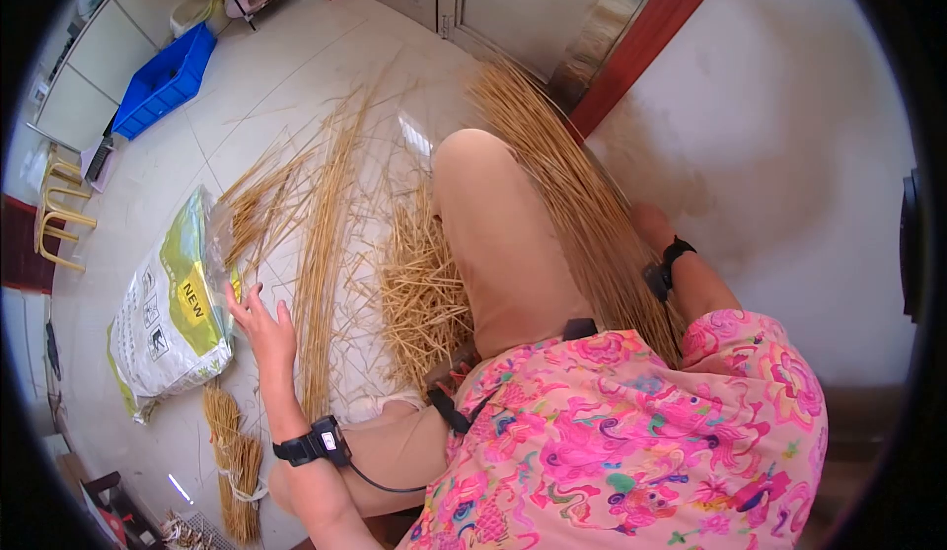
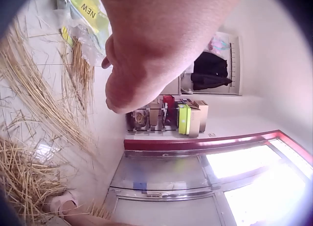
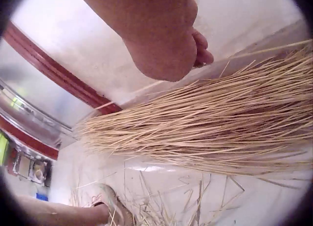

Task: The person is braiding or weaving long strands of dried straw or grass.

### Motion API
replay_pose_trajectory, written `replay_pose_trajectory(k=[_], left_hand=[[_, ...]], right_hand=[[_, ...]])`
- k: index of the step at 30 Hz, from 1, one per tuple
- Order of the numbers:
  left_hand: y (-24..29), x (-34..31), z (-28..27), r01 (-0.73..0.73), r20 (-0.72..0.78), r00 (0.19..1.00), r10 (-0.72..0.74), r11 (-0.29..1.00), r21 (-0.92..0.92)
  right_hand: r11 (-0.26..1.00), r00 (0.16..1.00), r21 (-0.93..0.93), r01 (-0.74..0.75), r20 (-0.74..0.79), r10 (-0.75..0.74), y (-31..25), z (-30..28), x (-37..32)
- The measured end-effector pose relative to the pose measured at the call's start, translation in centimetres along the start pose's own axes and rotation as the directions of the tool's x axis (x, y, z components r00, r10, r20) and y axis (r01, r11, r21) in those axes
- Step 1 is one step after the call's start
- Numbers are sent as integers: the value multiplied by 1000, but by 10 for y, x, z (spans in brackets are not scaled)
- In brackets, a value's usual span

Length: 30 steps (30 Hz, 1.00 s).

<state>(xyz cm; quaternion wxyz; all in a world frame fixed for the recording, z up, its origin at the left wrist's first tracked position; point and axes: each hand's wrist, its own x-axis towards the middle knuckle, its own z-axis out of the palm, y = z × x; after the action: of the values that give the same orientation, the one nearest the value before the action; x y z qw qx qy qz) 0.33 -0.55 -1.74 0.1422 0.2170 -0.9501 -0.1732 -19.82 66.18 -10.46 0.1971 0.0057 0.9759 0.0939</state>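
Note:
The left hand [image 1: 264,328] is raised with its fingers spread beside the white and green bag [image 1: 168,303]; nothing shows in its grasp. In the left wrist view the left hand [image 2: 132,74] hides most of its own fingers. At the wall, the right hand [image 1: 653,226] is beside a long bundle of straw [image 1: 567,165]. The right wrist view has the right hand [image 3: 168,50] above the straw [image 3: 195,118], its visible fingers bent; a stalk runs near them, but whether they hold it is hidden. Short cut straw [image 1: 419,293] is heaped between the legs.
Loose long stalks [image 1: 330,215] lie on the tiled floor left of the heap. A tied straw bundle [image 1: 234,461] lies below the bag. Farther back are a blue crate [image 1: 166,81] and a yellowish stool [image 1: 64,210]. A red door frame [image 1: 641,47] meets the white wall.

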Motion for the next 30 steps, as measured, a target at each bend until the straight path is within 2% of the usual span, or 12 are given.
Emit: replay_pose_trajectory(k=[3, 8, 11, 12, 14, 17, 18, 20, 21, 23, 26, 30], left_hand=[[-11, -5, 6, 31, 26, 999, -32, 999, 8], [-28, -11, 28, 68, 98, 993, -70, 997, 22], [-46, -19, 44, 67, 183, 981, -61, 997, -28], [-54, -22, 51, 79, 214, 974, -71, 996, -28], [-69, -32, 63, 115, 282, 954, -105, 993, -17], [-101, -52, 93, 220, 388, 896, -215, 975, 33], [-121, -63, 109, 201, 400, 892, -208, 978, 61], [-136, -74, 121, 312, 498, 806, -321, 944, 103], [-143, -80, 127, 361, 546, 754, -365, 925, 119], [-162, -96, 144, 374, 537, 751, -384, 918, 133], [-167, -105, 149, 453, 498, 742, -449, 883, 122], [-173, -102, 169, 580, 408, 712, -572, 806, 119]], right_hand=[[989, 993, 86, -117, 16, 116, -1, -5, -3], [905, 922, 372, 207, -385, -52, -77, -75, 13], [512, 815, 668, 540, -567, -121, -168, -172, -12], [372, 790, 711, 597, -601, -120, -204, -211, -37], [5, 750, 788, 615, -584, -310, -263, -269, -82], [28, 566, 708, 706, -540, -623, -344, -310, -136], [39, 486, 674, 738, -490, -724, -373, -305, -137], [38, 315, 592, 805, -372, -873, -430, -293, -128], [68, 214, 482, 874, -256, -943, -452, -289, -123], [62, 60, 224, 973, 17, -998, -487, -281, -112], [7, -12, 211, 977, 89, -996, -515, -252, -89], [14, 5, 112, 994, 75, -997, -517, -250, -105]])
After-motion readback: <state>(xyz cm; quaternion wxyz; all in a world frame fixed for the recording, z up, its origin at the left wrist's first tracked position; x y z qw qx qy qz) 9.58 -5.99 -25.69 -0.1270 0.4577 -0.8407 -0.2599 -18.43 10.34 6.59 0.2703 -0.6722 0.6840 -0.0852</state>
